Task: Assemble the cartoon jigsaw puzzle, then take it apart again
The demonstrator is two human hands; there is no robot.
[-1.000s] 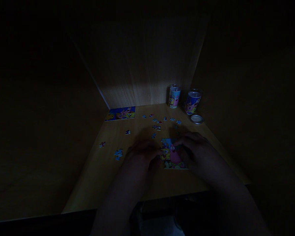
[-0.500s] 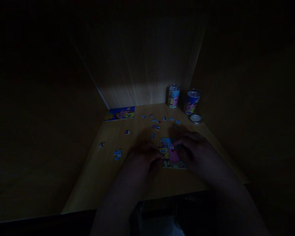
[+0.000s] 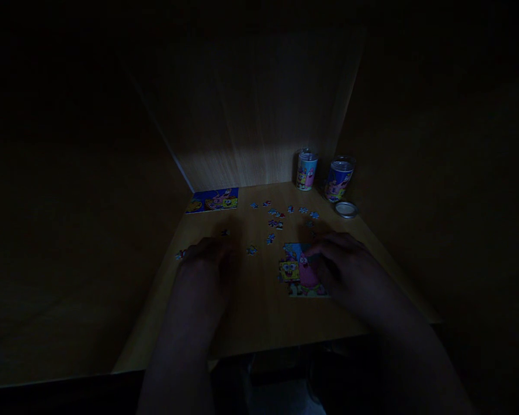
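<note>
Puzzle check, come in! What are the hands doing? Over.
Left hand among loose pieces, grip too dark to tell. Right hand resting on right edge of half-built puzzle. One stray piece between them.

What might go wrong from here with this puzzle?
1. The light is dim, so the left hand could pick a wrong piece, or push the loose piece beside it into the dark by the side wall.
2. The right hand rests on the part-built puzzle; a slip might pull joined pieces apart.
3. Reaching for the scattered pieces might bump the tins.
</note>
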